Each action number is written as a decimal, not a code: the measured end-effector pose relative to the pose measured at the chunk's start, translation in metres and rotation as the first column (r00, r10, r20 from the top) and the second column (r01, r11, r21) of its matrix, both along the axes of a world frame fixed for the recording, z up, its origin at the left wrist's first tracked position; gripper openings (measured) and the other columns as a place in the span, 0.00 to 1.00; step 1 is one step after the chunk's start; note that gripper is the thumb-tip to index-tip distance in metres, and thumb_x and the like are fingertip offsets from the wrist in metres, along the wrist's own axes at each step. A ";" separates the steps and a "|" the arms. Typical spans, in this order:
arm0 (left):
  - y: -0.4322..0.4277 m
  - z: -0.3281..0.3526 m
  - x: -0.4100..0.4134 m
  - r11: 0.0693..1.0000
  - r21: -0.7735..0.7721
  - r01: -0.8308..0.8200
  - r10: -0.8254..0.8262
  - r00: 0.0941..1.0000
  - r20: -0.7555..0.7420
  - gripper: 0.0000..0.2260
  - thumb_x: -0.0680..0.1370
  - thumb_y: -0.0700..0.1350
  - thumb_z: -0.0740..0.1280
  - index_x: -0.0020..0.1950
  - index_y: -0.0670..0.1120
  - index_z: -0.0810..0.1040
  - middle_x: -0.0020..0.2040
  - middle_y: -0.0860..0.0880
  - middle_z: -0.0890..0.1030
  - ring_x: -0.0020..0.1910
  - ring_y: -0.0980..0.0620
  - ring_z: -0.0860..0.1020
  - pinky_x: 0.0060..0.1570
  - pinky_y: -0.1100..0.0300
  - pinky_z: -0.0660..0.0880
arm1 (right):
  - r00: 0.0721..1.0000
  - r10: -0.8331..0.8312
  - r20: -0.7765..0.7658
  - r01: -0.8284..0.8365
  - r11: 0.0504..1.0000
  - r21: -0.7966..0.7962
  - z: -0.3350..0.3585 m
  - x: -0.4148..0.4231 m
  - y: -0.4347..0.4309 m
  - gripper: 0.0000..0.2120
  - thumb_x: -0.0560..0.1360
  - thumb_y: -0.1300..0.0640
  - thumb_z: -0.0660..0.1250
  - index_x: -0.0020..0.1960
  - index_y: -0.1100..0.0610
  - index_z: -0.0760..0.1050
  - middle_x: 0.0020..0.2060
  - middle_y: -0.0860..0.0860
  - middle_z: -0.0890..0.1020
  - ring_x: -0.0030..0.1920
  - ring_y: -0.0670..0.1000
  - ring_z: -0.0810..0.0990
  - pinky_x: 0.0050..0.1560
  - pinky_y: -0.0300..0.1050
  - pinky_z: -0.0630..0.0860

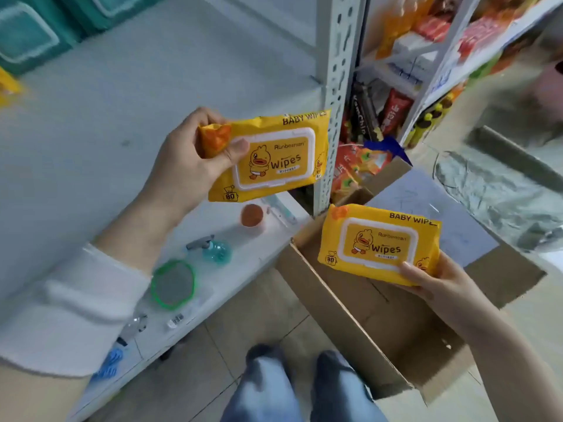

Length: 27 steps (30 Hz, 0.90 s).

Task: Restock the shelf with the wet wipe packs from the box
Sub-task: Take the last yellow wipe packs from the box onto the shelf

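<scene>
Left hand (195, 159) pinches the crimped end of one yellow wipes pack (271, 156), thumb on the front, fingers behind it and out of sight; pack is in the air over the pale grey shelf (122, 102). Right hand (438, 281) grips a second wipes pack (377, 243) by its lower corner, thumb on top, other fingers hidden underneath, above the open cardboard box (374, 330). Box interior looks empty, though pack and forearm cover part of it. Lower shelf items are blurred: a green-rimmed round thing (173, 284), probably a lid. Far-left yellow object is cut off by the frame edge.
</scene>
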<state>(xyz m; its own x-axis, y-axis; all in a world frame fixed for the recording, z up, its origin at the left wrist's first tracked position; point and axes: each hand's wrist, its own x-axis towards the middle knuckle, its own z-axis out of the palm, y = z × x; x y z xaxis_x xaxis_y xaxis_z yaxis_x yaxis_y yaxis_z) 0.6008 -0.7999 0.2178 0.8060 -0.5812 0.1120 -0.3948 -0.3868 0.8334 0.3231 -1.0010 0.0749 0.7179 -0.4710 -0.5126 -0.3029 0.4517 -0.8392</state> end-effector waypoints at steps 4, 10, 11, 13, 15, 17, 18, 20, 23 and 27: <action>0.078 0.061 0.033 0.987 -0.133 -0.095 0.098 0.995 0.014 0.05 0.68 0.57 0.70 0.37 0.63 0.74 0.35 0.65 0.77 0.38 0.65 0.76 0.43 0.62 0.73 | 0.973 0.182 0.140 -0.170 0.981 -0.095 0.069 0.059 0.030 0.20 0.64 0.56 0.70 0.56 0.50 0.74 0.50 0.49 0.85 0.49 0.50 0.84 0.41 0.37 0.80; 0.219 0.091 0.096 0.918 -0.255 -0.303 0.310 0.951 -0.014 0.07 0.70 0.52 0.71 0.38 0.62 0.73 0.34 0.61 0.75 0.37 0.62 0.77 0.39 0.57 0.74 | 0.884 0.391 0.257 -0.337 0.913 -0.228 0.135 0.171 0.121 0.28 0.56 0.47 0.75 0.55 0.49 0.74 0.49 0.46 0.85 0.49 0.48 0.84 0.41 0.37 0.81; 0.242 0.091 0.107 0.905 -0.263 -0.335 0.341 0.940 -0.025 0.08 0.71 0.50 0.71 0.40 0.61 0.73 0.36 0.62 0.76 0.37 0.64 0.77 0.39 0.58 0.74 | 0.871 0.418 0.259 -0.360 0.901 -0.244 0.141 0.189 0.135 0.30 0.54 0.46 0.76 0.55 0.50 0.74 0.48 0.46 0.85 0.49 0.47 0.84 0.41 0.36 0.80; 0.284 0.088 0.128 0.881 -0.268 -0.390 0.389 0.919 -0.057 0.08 0.72 0.49 0.70 0.43 0.59 0.72 0.40 0.61 0.76 0.40 0.62 0.77 0.41 0.57 0.74 | 0.847 0.470 0.248 -0.408 0.874 -0.264 0.149 0.226 0.162 0.29 0.55 0.47 0.76 0.54 0.50 0.74 0.47 0.46 0.85 0.49 0.47 0.84 0.41 0.36 0.80; 0.317 0.081 0.146 0.867 -0.245 -0.434 0.425 0.901 -0.090 0.08 0.73 0.47 0.69 0.44 0.57 0.72 0.43 0.58 0.76 0.44 0.56 0.77 0.46 0.52 0.74 | 0.822 0.513 0.249 -0.454 0.853 -0.259 0.154 0.259 0.188 0.23 0.60 0.52 0.73 0.55 0.50 0.74 0.47 0.45 0.85 0.49 0.47 0.84 0.42 0.37 0.81; 0.343 0.074 0.162 0.857 -0.218 -0.466 0.453 0.885 -0.112 0.07 0.74 0.46 0.69 0.45 0.56 0.72 0.46 0.55 0.77 0.48 0.51 0.78 0.50 0.47 0.74 | 0.803 0.538 0.257 -0.479 0.839 -0.258 0.154 0.292 0.211 0.20 0.65 0.57 0.70 0.56 0.52 0.73 0.48 0.47 0.85 0.49 0.48 0.84 0.43 0.39 0.81; 0.354 0.069 0.170 0.852 -0.205 -0.482 0.467 0.876 -0.121 0.07 0.75 0.46 0.68 0.47 0.56 0.72 0.49 0.53 0.78 0.51 0.49 0.78 0.51 0.46 0.74 | 0.792 0.554 0.257 -0.495 0.829 -0.262 0.154 0.307 0.220 0.19 0.66 0.59 0.68 0.57 0.52 0.73 0.49 0.47 0.85 0.49 0.48 0.84 0.43 0.39 0.81; 0.372 0.061 0.186 0.839 -0.182 -0.514 0.494 0.858 -0.144 0.09 0.75 0.46 0.68 0.53 0.54 0.73 0.55 0.50 0.78 0.53 0.48 0.78 0.51 0.48 0.76 | 0.768 0.588 0.256 -0.529 0.806 -0.265 0.152 0.336 0.236 0.18 0.67 0.60 0.68 0.57 0.54 0.73 0.49 0.48 0.85 0.50 0.49 0.84 0.44 0.40 0.81; 0.392 0.050 0.212 0.821 -0.173 -0.544 0.519 0.838 -0.170 0.10 0.75 0.45 0.67 0.56 0.53 0.74 0.53 0.53 0.79 0.51 0.53 0.78 0.42 0.58 0.75 | 0.718 0.649 0.252 -0.591 0.759 -0.273 0.149 0.383 0.247 0.20 0.66 0.59 0.69 0.58 0.54 0.74 0.51 0.49 0.84 0.51 0.50 0.84 0.45 0.40 0.81; 0.412 0.038 0.245 0.826 -0.151 -0.543 0.511 0.835 -0.205 0.10 0.74 0.44 0.67 0.49 0.58 0.74 0.51 0.57 0.79 0.51 0.56 0.78 0.49 0.58 0.74 | 0.618 0.756 0.217 -0.683 0.652 -0.329 0.145 0.452 0.255 0.21 0.66 0.57 0.70 0.59 0.52 0.74 0.54 0.50 0.84 0.54 0.50 0.83 0.48 0.41 0.80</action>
<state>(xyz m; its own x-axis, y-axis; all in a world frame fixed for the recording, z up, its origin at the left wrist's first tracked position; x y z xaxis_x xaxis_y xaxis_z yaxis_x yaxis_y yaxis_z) 0.8456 -0.3878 0.2558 0.9987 -0.0413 0.0308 -0.0426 -0.3236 0.9452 0.7751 -0.7462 0.2201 0.9650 0.2073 -0.1608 -0.1684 0.0192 -0.9855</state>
